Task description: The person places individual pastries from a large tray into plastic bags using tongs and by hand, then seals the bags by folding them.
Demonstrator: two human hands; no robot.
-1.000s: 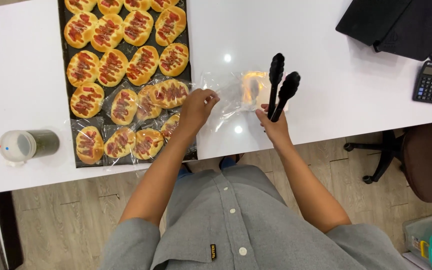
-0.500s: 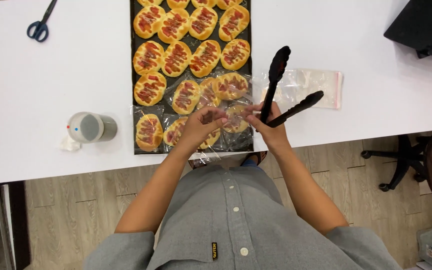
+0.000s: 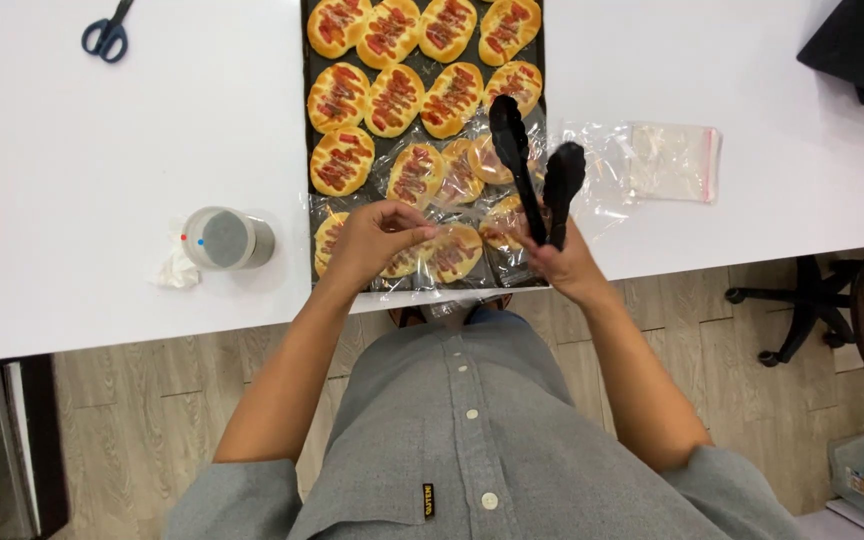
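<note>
— What have your hands got, seen from the head camera?

— My right hand [image 3: 564, 268] is closed around the handle end of the black tongs [image 3: 532, 170]. Their two tips stand a little apart above the tray [image 3: 308, 130], with nothing between them. My left hand [image 3: 367, 240] rests on a bagged bun [image 3: 449, 252] at the near edge of the tray, fingers curled on the clear wrap. Whether they pinch it or only press, I cannot tell.

— How would that bun handle?

— Light and soft, I'd judge, and easily squashed. The wrap looks slippery and crinkly. I'd take it by the loose plastic at the edge, not by the topping.

— And around it?

— Bare buns [image 3: 392, 95] fill the far rows, wrapped ones the near rows. A stack of empty clear bags [image 3: 667, 160] lies on the white table [image 3: 102, 150] to the right of the tray. A small jar [image 3: 227, 238] stands to the left, scissors [image 3: 107, 32] well beyond.
</note>
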